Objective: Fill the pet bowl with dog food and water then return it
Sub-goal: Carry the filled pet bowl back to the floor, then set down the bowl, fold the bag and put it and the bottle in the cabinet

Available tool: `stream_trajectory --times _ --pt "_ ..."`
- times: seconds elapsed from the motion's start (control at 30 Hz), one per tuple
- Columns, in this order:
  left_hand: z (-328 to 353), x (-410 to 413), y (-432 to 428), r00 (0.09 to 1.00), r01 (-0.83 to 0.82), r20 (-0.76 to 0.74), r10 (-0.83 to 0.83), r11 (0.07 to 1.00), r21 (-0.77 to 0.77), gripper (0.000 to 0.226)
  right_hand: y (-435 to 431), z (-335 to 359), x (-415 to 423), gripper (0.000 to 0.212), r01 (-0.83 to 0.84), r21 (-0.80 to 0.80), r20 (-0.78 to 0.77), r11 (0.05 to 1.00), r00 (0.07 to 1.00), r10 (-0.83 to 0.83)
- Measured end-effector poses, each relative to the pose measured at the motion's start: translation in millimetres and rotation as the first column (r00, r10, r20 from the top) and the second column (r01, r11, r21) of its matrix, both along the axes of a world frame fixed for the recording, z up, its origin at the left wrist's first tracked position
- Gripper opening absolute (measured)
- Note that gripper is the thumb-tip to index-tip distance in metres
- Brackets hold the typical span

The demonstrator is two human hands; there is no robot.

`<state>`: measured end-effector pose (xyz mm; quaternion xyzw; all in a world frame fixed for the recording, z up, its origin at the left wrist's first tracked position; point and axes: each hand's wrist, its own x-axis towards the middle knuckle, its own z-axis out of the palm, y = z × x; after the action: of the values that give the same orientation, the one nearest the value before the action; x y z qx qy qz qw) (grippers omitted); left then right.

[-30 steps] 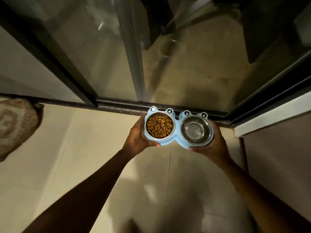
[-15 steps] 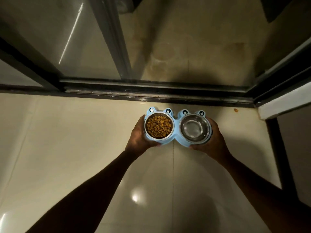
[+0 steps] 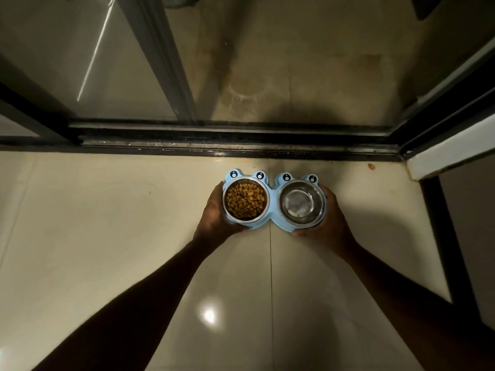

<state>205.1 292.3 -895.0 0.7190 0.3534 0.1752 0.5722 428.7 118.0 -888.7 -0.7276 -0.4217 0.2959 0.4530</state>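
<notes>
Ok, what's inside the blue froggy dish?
The light-blue plastic frog-eyed feeder carries two round bowls. The left steel bowl is full of brown kibble, which hides its bottom. The right steel bowl holds what looks like clear water.

Dark sliding-door track [image 3: 235,148] is laid across glossy cream floor tiles [image 3: 93,236]. Beyond the track, a stained floor [image 3: 294,76] and a glass panel [image 3: 93,62] are noted. Short of the track, a lamp glare [image 3: 209,315] is reflected.

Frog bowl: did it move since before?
Yes. The frog bowl overlapped the door track before; now it is nearer the person, over the floor tiles.
</notes>
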Motion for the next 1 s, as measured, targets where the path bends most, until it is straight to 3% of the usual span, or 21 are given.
stream_trajectory --times 0.13,0.27,0.33,0.4,0.6,0.87,1.0 --pt "4.4 -1.7 -1.6 1.0 0.014 -0.025 -0.013 0.998 0.057 0.096 -1.7 2.4 0.5 0.108 -0.022 -0.081 -0.016 0.997 1.0 0.02" --pt "24.6 -15.2 -21.4 0.971 0.01 -0.235 0.045 0.974 0.225 0.114 -13.0 13.3 -0.5 0.149 0.094 -0.298 0.145 0.95 0.988 -0.053" --pt "49.5 -23.3 -37.9 0.955 0.033 -0.29 0.066 0.946 0.323 0.108 -23.3 41.3 -11.8 0.138 0.22 -0.324 0.24 0.92 0.96 -0.145" --pt "84.1 -29.0 -53.9 0.962 0.061 -0.271 0.027 0.949 0.309 0.095 -33.4 80.7 -26.6 0.119 0.274 -0.309 0.238 0.911 0.949 -0.205" --pt "236.3 -44.9 -102.4 0.955 0.19 -0.285 -0.083 0.909 0.371 0.077 -69.0 231.0 -70.5 0.072 0.25 -0.189 0.323 0.949 0.929 -0.181" --pt "476.4 -59.1 -142.7 0.967 0.191 -0.228 -0.112 0.913 0.36 0.057 -108.3 474.5 -121.0 0.054 0.265 -0.036 0.305 0.964 0.921 -0.242" --pt "576.7 -59.5 -166.8 0.985 0.078 -0.171 -0.025 0.947 0.311 0.05 -126.2 563.7 -142.4 0.055 0.282 -0.006 0.268 0.96 0.925 -0.27"
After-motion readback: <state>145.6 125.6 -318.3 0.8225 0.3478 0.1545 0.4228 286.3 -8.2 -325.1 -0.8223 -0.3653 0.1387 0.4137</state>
